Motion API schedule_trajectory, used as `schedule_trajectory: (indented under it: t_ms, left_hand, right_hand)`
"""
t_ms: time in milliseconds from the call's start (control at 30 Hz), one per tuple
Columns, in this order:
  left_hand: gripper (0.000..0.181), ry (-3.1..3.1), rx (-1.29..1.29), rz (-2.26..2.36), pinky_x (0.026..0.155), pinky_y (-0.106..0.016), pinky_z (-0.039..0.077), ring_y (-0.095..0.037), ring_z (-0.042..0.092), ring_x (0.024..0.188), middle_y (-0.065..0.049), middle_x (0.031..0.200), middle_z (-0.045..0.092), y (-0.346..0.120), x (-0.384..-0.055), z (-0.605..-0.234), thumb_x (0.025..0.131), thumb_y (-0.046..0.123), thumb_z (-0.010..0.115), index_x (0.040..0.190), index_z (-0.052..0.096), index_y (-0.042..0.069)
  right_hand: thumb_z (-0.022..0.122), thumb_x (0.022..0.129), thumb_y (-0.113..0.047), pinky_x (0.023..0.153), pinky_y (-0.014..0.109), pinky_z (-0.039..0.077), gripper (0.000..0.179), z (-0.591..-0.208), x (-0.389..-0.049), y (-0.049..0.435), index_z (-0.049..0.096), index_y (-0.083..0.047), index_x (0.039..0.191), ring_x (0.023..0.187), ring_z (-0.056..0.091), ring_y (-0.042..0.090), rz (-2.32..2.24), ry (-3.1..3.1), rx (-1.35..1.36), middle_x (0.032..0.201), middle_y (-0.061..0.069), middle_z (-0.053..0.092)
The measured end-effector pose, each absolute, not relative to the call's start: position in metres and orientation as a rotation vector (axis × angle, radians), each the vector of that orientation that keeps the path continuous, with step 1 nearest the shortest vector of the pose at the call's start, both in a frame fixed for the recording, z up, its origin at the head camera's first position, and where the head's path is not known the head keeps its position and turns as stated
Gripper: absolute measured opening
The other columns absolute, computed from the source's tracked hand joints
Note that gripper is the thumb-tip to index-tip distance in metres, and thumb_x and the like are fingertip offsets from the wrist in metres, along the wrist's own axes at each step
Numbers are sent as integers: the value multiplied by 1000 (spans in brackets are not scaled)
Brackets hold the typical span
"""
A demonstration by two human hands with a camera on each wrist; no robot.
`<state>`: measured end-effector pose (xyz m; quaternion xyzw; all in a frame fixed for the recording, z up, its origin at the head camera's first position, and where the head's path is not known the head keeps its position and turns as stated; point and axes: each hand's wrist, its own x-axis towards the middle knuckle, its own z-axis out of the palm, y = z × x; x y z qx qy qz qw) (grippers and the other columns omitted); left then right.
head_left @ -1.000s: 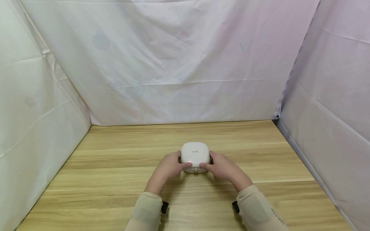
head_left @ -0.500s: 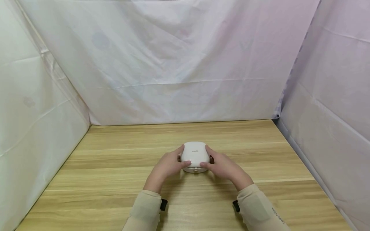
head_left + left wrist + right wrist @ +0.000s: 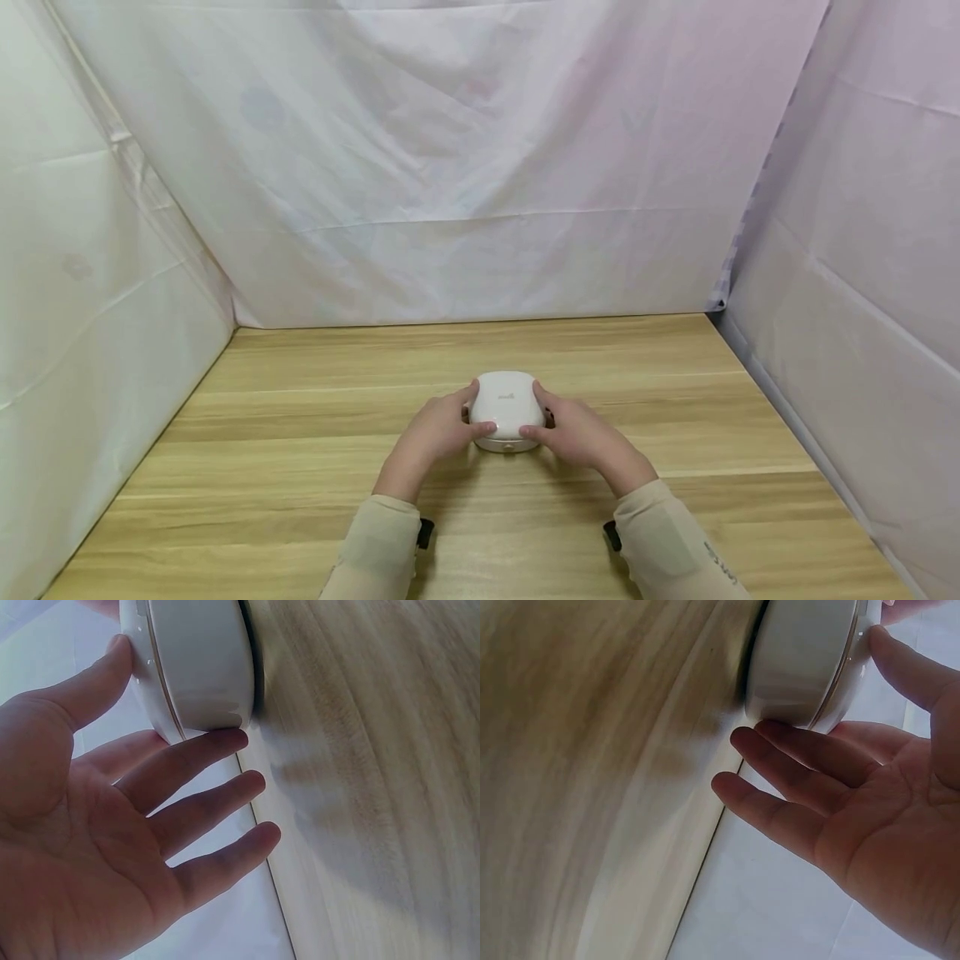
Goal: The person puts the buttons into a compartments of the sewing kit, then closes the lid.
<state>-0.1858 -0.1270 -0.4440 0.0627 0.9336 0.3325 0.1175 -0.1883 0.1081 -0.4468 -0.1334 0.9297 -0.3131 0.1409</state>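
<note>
A glossy white rounded case (image 3: 507, 404) with small lettering on its lid sits on the wooden table, a small tab at its front. The left hand (image 3: 440, 427) holds it from the left, thumb on the lid's front edge and index finger at the lid's far side. From the right, the right hand (image 3: 577, 429) grips it in a mirrored way. A thin gold line runs around the case side (image 3: 202, 660) in the left wrist view. There, the middle fingertip touches the lower side, while the other two fingers extend apart from it. The right wrist view shows similar spread fingers (image 3: 772, 817).
The wooden table (image 3: 300, 375) extends around the case. Pale cloth curtains (image 3: 450, 167) hang behind it and along both sides. Each beige sleeve (image 3: 382, 542) has a black piece at the wrist.
Both index fingers have shifted up and forward along the lid's sides. Dark marks at the front seam, visible before, no longer show. The case stays in about the same place.
</note>
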Motion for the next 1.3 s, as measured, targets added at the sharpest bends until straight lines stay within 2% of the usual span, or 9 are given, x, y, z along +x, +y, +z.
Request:
schedule_trajectory:
  t_ms: [233, 667, 933, 1067, 1167, 1300]
  left_hand:
    - [82, 2738, 176, 952, 120, -59, 45, -36, 56, 146, -18, 154, 61, -125, -186, -442, 98, 42, 76, 166, 39, 13]
    - [81, 2755, 172, 933, 121, -57, 44, -34, 56, 146, -17, 155, 60, -121, -200, -446, 99, 44, 75, 166, 38, 16]
    - [81, 2754, 143, 922, 121, -59, 44, -34, 56, 146, -15, 152, 63, -122, -203, -445, 100, 46, 74, 167, 37, 21]
    - [81, 2751, 129, 918, 122, -59, 43, -34, 53, 149, -14, 155, 61, -121, -205, -445, 100, 47, 72, 168, 36, 22]
    - [81, 2750, 136, 925, 122, -59, 43, -35, 52, 150, -15, 157, 58, -119, -206, -444, 101, 47, 72, 168, 35, 20]
    - [81, 2750, 136, 933, 123, -59, 42, -35, 51, 151, -16, 159, 56, -119, -207, -442, 101, 46, 73, 168, 36, 19]
  right_hand:
    - [69, 104, -40, 124, 60, 41, 85, -443, -190, 107, 26, -7, 169, 154, 46, 37, -876, 2673, -349, 166, 22, 45]
    - [66, 106, -35, 126, 62, 37, 82, -442, -201, 109, 22, -5, 169, 156, 42, 40, -838, 2685, -350, 167, 24, 41]
    - [65, 107, -36, 125, 61, 39, 83, -443, -205, 107, 21, -5, 170, 154, 44, 39, -836, 2682, -353, 167, 24, 41]
    - [65, 107, -36, 124, 60, 40, 82, -442, -208, 107, 21, -3, 169, 151, 49, 37, -808, 2697, -386, 166, 25, 42]
    - [64, 108, -35, 123, 58, 42, 82, -441, -211, 108, 21, -3, 169, 144, 55, 33, -793, 2700, -393, 166, 26, 42]
    - [64, 108, -34, 124, 59, 41, 82, -439, -214, 108, 20, -2, 169, 147, 53, 35, -783, 2688, -410, 166, 26, 42]
